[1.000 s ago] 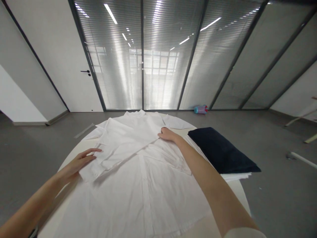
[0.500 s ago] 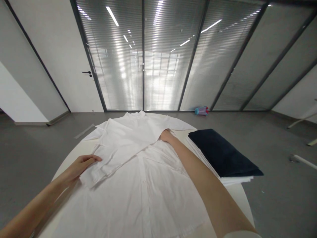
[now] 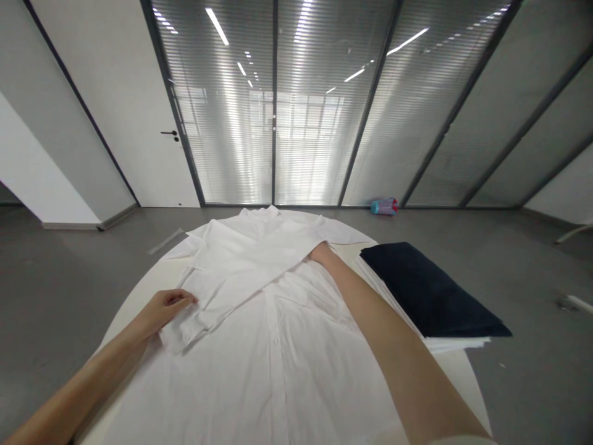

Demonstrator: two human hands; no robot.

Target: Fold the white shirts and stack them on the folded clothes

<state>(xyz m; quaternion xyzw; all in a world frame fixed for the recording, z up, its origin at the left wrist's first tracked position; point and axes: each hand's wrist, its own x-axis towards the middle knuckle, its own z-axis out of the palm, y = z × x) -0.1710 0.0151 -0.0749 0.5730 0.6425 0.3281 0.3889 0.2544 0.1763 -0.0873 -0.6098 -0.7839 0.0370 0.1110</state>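
A white button-front shirt (image 3: 278, 346) lies spread on a round white table (image 3: 127, 309), its collar at the far edge. One sleeve (image 3: 259, 262) is laid diagonally across the chest, its cuff end near my left hand. My left hand (image 3: 169, 309) is closed, thumb and fingers pinching the white cloth by the sleeve's left edge. On the right side of the shirt, my right hand (image 3: 320, 252) reaches under the fold of the sleeve; cloth hides its fingers.
A folded dark navy cloth (image 3: 430, 287) rests on a stack of folded white cloth (image 3: 458, 342) at the table's right edge. Behind the table, a blue and red basket (image 3: 384, 206) lies on the grey floor by the glass partition (image 3: 310, 148). A door (image 3: 152, 167) stands at the left.
My left hand's fingers have curled in more at the sleeve edge. The right hand stays under the sleeve. The whole view has shifted slightly.
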